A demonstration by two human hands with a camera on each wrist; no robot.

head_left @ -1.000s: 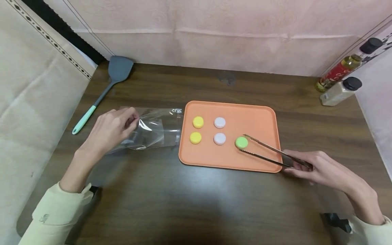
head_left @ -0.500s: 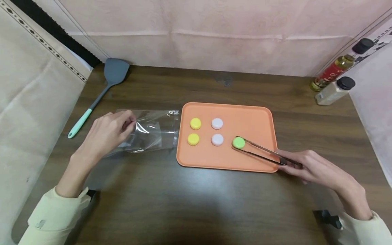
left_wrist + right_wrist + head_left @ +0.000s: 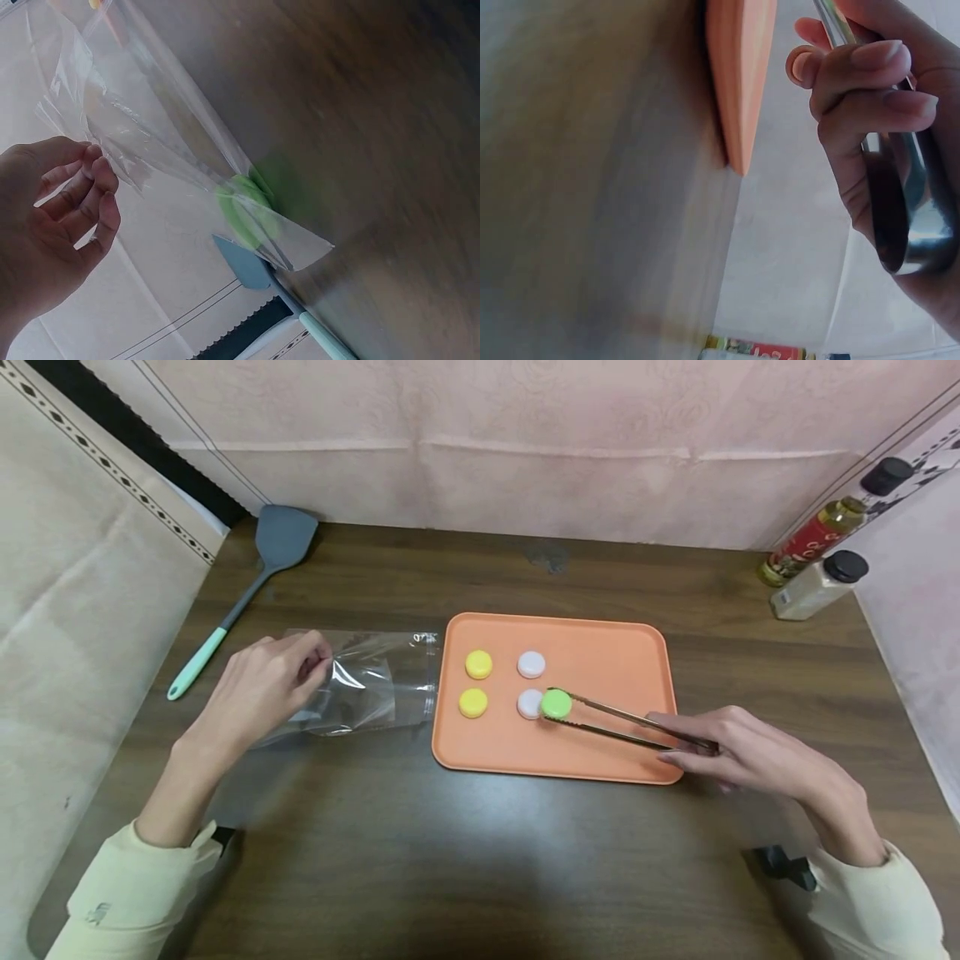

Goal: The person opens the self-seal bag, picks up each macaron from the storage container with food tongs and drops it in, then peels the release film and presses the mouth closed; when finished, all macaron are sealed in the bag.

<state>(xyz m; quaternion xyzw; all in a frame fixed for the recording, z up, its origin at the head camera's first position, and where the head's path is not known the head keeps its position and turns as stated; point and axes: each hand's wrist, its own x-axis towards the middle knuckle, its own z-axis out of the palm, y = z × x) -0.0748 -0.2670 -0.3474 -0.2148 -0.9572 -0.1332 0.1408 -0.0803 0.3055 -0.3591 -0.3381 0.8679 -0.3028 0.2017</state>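
Note:
My left hand [image 3: 262, 693] pinches a clear plastic bag [image 3: 408, 681] at its upper side. Inside the bag, toward its closed end, a green round thing [image 3: 244, 214] shows in the left wrist view; in the head view the hand hides it. With my right hand [image 3: 750, 756] I grip metal tongs [image 3: 615, 710], whose tips stand on either side of a green disc [image 3: 556, 704]. That disc overlaps the edge of the nearer white disc [image 3: 528, 703] in the head view. Another white disc [image 3: 531, 664] and two yellow discs [image 3: 478, 664] lie on the orange tray [image 3: 622, 652].
A blue-grey spatula [image 3: 285, 539] with a mint handle lies at the table's left. At the back right stand an oil bottle [image 3: 813, 539] with a red label and a clear jar [image 3: 813, 589] with a black lid. Cloth hangs round the table [image 3: 480, 860].
The tongs in my right hand have closed in round the green disc and moved it left, toward the white discs. My left hand keeps its pinch on the bag.

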